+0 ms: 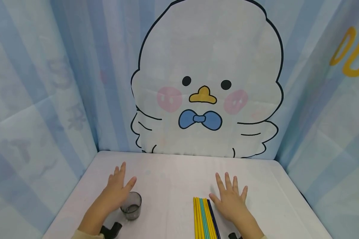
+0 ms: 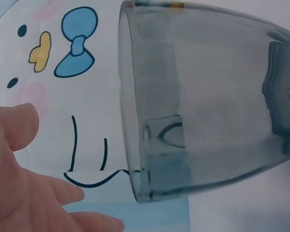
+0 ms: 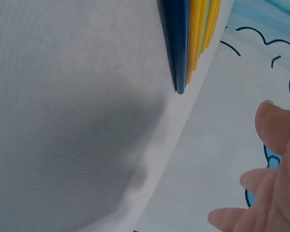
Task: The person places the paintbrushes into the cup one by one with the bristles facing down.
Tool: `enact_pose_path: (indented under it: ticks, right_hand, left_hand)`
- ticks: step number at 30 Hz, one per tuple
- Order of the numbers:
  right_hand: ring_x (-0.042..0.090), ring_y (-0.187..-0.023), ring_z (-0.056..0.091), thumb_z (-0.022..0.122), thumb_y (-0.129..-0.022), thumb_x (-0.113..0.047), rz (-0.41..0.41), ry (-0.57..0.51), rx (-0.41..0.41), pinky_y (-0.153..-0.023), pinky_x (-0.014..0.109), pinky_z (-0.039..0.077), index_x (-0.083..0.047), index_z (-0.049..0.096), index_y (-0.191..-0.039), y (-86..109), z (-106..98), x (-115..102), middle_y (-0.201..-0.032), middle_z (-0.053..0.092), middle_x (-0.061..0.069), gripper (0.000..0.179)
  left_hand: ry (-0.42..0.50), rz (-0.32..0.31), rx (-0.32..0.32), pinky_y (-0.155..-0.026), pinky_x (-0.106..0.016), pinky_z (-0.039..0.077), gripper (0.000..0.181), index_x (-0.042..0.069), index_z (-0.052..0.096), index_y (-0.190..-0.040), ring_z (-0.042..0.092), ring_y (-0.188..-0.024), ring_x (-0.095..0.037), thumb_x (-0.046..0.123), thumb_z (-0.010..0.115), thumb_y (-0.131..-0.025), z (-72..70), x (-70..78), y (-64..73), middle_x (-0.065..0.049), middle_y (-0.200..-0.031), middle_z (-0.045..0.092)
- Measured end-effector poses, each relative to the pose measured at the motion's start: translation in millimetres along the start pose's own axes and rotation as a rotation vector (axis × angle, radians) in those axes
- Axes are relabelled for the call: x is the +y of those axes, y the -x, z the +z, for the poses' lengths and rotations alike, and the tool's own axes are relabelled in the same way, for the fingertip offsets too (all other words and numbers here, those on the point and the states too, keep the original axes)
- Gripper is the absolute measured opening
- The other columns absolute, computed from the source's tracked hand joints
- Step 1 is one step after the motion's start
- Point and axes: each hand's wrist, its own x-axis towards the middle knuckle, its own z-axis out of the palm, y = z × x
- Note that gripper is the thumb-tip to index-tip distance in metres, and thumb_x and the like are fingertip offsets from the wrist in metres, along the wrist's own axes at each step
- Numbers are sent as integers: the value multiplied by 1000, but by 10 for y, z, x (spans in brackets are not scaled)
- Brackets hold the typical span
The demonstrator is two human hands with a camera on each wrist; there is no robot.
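Tumbler [image 1: 133, 206]: upright just beside our left hand [image 1: 115, 192], no sticks inside.
Sticks [image 1: 205, 220]: rowed on tabletop [image 1: 167, 186], beside our right hand [image 1: 231, 201].
Grip: fingers spread apart on both hands, holding nothing.
Progress: we judge nothing done, all handling left.

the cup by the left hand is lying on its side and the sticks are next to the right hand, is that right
Not quite: the cup isn't on its side; the head view shows it standing upright on the table. It is by the left hand, and the sticks are next to the right hand.
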Motion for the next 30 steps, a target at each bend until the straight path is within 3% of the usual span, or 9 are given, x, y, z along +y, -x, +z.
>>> enact_pose_path:
  ticks: [4, 7, 11, 15, 21, 24, 27, 30]
  right_hand:
    - [61, -162, 2, 66, -104, -49, -19, -16, 16, -118, 94, -2, -22, 22, -173, 0, 22, 26, -178, 12, 28, 87]
    - [60, -162, 6, 67, -104, -48, -25, -20, 20, -119, 93, 2, -22, 21, -173, -8, 47, 54, -178, 14, 27, 87]
    - [60, -162, 12, 68, -104, -46, -27, -30, 15, -119, 92, 9, -21, 21, -173, -18, 65, 68, -177, 19, 27, 87]
    - [61, -159, 19, 71, -104, -38, -35, -89, 2, -117, 92, 20, -18, 23, -173, -9, 58, 66, -175, 25, 27, 87]
    - [58, -158, 26, 74, -102, -25, -35, -218, 11, -121, 81, 33, -13, 26, -172, -11, 71, 93, -175, 28, 26, 85]
    - [55, -157, 32, 76, -100, -22, -9, -257, 35, -124, 76, 35, -14, 28, -171, -18, 72, 92, -174, 32, 23, 86]
    - [52, -154, 40, 78, -98, -17, 23, -301, 84, -124, 72, 39, -13, 32, -170, -19, 60, 79, -171, 38, 22, 86]
    - [51, -149, 48, 78, -96, -13, 51, -336, 139, -121, 69, 44, -12, 37, -168, -16, 44, 62, -166, 45, 24, 83]
  left_hand:
    - [40, 23, -5, -127, -81, 11, 103, 5, -9, -171, 0, -160, -62, 73, 34, -108, -24, -53, 34, -35, -176, -7]
    - [60, 20, -2, -129, -77, 17, 102, 3, -11, -171, 11, -161, -58, 71, 35, -109, -25, -80, 43, -34, -176, 0]
    - [87, -5, -3, -122, -81, 32, 102, 4, -10, -171, 27, -156, -59, 72, 34, -109, -22, -112, 71, -34, -175, 11]
    - [98, -31, 5, -116, -82, 39, 103, 4, -8, -171, 35, -152, -61, 73, 35, -108, -19, -148, 99, -36, -172, 21]
    - [114, -91, 63, -105, -71, 56, 104, 0, -4, -171, 51, -142, -58, 67, 46, -108, -21, -199, 123, -37, -165, 36]
    - [167, -121, 74, -88, -55, 68, 100, 1, 5, -171, 59, -135, -57, 62, 53, -108, -19, -227, 125, -38, -163, 40]
    - [231, -150, 59, -73, -42, 70, 89, 4, 19, -171, 58, -135, -57, 52, 60, -108, -15, -246, 123, -38, -161, 42]
    - [262, -155, 44, -73, -40, 71, 76, 4, 34, -167, 51, -142, -58, 43, 64, -108, -13, -261, 135, -38, -159, 46]
